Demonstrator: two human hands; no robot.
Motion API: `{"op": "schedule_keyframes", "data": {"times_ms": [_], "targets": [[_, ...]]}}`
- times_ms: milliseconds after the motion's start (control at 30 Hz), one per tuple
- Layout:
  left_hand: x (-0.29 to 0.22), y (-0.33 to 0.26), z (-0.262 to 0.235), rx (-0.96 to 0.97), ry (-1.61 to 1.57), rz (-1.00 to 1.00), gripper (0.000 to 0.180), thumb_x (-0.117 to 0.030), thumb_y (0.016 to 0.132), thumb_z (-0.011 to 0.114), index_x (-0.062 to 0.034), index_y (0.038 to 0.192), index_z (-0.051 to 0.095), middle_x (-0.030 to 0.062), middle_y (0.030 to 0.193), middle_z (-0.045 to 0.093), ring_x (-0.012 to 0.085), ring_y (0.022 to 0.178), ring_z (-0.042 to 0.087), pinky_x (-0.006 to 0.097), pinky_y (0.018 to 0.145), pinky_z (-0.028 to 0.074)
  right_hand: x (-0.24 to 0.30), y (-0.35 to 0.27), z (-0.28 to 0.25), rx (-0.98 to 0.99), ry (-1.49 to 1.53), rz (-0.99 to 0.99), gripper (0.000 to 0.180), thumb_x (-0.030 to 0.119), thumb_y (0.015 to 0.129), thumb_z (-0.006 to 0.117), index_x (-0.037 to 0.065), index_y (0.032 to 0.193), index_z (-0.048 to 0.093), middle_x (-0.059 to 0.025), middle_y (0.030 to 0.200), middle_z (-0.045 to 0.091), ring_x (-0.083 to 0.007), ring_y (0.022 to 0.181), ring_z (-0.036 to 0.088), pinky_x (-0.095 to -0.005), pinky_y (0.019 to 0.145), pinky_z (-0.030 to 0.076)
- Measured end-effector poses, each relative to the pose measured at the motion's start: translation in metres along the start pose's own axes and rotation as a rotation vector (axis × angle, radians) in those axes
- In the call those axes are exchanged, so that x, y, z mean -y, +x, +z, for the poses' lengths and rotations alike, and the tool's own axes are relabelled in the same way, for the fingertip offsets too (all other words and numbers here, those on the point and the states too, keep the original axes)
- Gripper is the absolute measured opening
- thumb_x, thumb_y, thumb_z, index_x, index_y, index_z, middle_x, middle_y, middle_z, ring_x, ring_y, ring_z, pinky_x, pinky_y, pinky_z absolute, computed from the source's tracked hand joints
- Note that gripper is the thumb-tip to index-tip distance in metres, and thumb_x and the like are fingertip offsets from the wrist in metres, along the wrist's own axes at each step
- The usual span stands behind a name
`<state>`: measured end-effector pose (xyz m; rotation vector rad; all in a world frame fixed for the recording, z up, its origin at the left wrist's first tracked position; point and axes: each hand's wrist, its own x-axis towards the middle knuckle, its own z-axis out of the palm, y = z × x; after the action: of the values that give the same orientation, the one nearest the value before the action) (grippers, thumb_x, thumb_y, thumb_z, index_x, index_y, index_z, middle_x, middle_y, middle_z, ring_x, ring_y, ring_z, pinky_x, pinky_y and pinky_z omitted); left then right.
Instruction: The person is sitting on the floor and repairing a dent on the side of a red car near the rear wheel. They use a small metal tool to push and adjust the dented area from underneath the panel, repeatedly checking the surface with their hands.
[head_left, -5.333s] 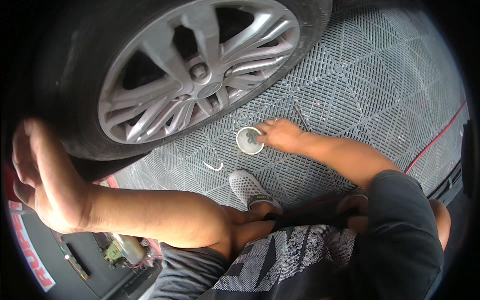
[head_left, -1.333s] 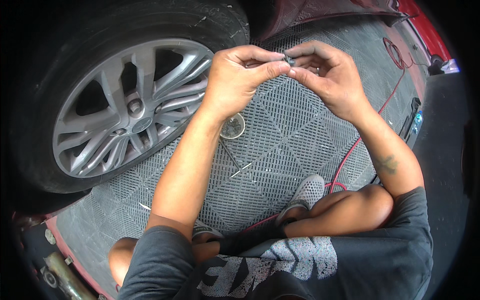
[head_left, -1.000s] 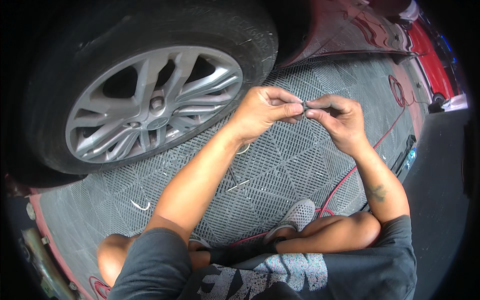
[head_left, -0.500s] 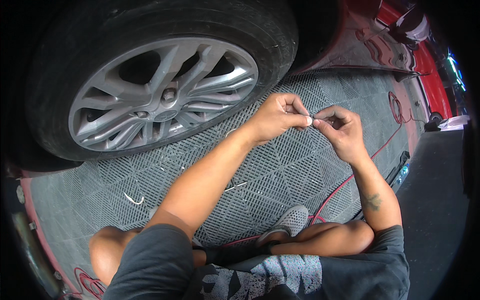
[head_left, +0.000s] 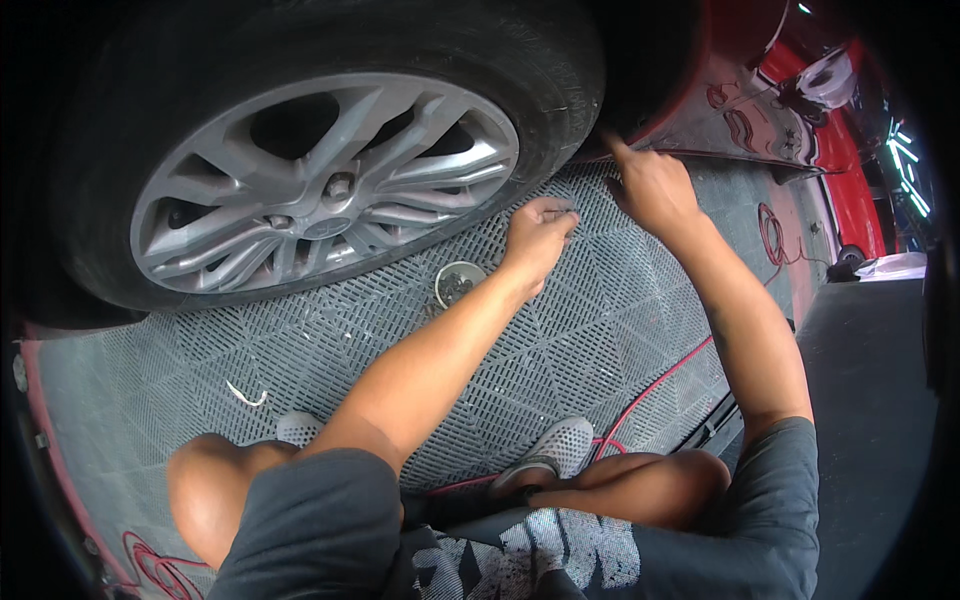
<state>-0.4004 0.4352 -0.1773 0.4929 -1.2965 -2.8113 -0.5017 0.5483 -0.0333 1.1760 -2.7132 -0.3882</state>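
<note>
My left hand hovers over the floor grating beside the tyre, its thumb and fingers pressed together. Something small and dark may be between the fingertips, too small to name. Further right, my right hand reaches up to the lower edge of the red car body, just behind the wheel. Its index finger points into the dark wheel arch and its thumb stands apart; I see nothing held in it. Near my left wrist a small pale bowl holds several small dark pieces.
The silver alloy rim fills the upper left. A red hose runs across the grey grating, with coils at the right and lower left. A bent white strip lies at left. A black panel stands at right.
My hands were together at the fingertips and have parted. The right hand has risen towards the wheel arch; the left has moved slightly down and left. The bowl now shows beside my forearm.
</note>
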Motion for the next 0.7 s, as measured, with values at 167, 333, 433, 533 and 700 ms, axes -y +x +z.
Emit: {"op": "schedule_keyframes", "data": {"times_ms": [167, 333, 433, 533, 700], "targets": [[0.006, 0.015, 0.020, -0.045, -0.156, 0.051, 0.037, -0.010, 0.102, 0.066, 0.0029, 0.136, 0.064, 0.0061, 0.109, 0.071, 0.0102, 0.090, 0.061, 0.027, 0.081, 0.052, 0.022, 0.011, 0.016, 0.089, -0.089, 0.144, 0.061, 0.006, 0.086, 0.063, 0.015, 0.146, 0.054, -0.0218, 0.093, 0.075, -0.0428, 0.087, 0.075, -0.0525, 0.074, 0.061], [0.006, 0.026, 0.045, -0.209, -0.294, 0.073, 0.032, -0.003, 0.103, 0.063, 0.0106, 0.131, 0.065, 0.0218, 0.135, 0.067, 0.0256, 0.124, 0.064, 0.034, 0.109, 0.047, 0.024, 0.016, 0.031, 0.087, -0.055, 0.194, 0.063, 0.012, 0.087, 0.064, 0.017, 0.149, 0.052, -0.0229, 0.094, 0.075, -0.0441, 0.089, 0.075, -0.0539, 0.077, 0.061], [0.001, 0.030, 0.052, -0.306, -0.421, 0.136, 0.032, -0.002, 0.101, 0.066, 0.0109, 0.130, 0.065, 0.0210, 0.133, 0.068, 0.0243, 0.122, 0.064, 0.033, 0.107, 0.048, 0.020, 0.018, 0.031, 0.053, -0.066, 0.151, 0.064, 0.012, 0.087, 0.064, 0.018, 0.149, 0.052, -0.0243, 0.092, 0.075, -0.0452, 0.089, 0.074, -0.0550, 0.077, 0.060], [0.005, 0.028, 0.055, -0.368, -0.452, 0.125, 0.030, -0.001, 0.099, 0.069, 0.0105, 0.127, 0.065, 0.0192, 0.126, 0.071, 0.0231, 0.117, 0.067, 0.033, 0.105, 0.049, 0.012, 0.016, 0.036, 0.041, -0.079, 0.128, 0.064, 0.011, 0.086, 0.063, 0.018, 0.149, 0.052, -0.0257, 0.089, 0.074, -0.0464, 0.087, 0.074, -0.0562, 0.077, 0.059], [0.004, 0.038, 0.063, -0.414, -0.665, 0.097, 0.024, -0.002, 0.099, 0.070, 0.0059, 0.122, 0.070, 0.0129, 0.117, 0.074, 0.0177, 0.103, 0.068, 0.029, 0.092, 0.052, 0.013, 0.015, 0.032, -0.013, -0.037, 0.097, 0.064, 0.010, 0.085, 0.064, 0.013, 0.147, 0.051, -0.0285, 0.089, 0.073, -0.0465, 0.087, 0.073, -0.0576, 0.077, 0.058]]}}
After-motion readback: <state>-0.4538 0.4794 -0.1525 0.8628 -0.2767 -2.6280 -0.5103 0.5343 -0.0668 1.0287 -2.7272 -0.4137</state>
